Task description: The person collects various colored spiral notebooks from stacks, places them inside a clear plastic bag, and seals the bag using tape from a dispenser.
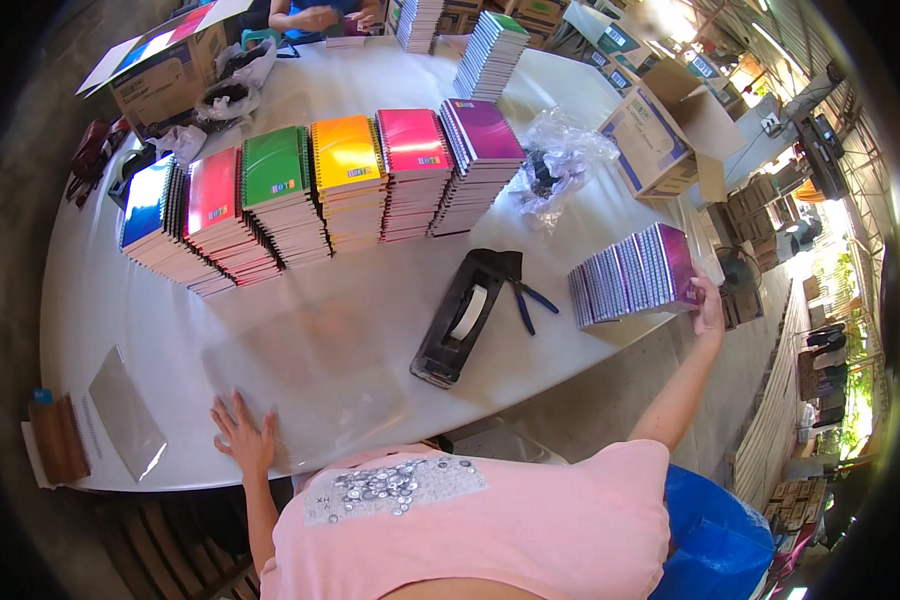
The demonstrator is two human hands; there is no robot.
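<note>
My left hand [242, 432] lies flat at the near edge of the table with its fingers spread, beside what looks like a clear plastic sheet [320, 350]. At the table's right edge, my right hand [708, 307] is curled against the outer cover of a row of purple spiral notebooks [625, 275], which stand on edge. Between my hands are a black tape dispenser [460, 325] with a pale roll and pliers [528, 305] with blue handles. Stacks of notebooks in blue [150, 200], red, green [273, 168], yellow [348, 150], pink and purple [485, 132] stand in a line beyond.
Crumpled clear plastic [560, 165] and an open carton [655, 145] are at the right. Another carton [170, 85] stands far left. At lower left lie a brown notebook [65, 440] and a clear sheet [128, 412]. Another person's hands [318, 18] show across the table.
</note>
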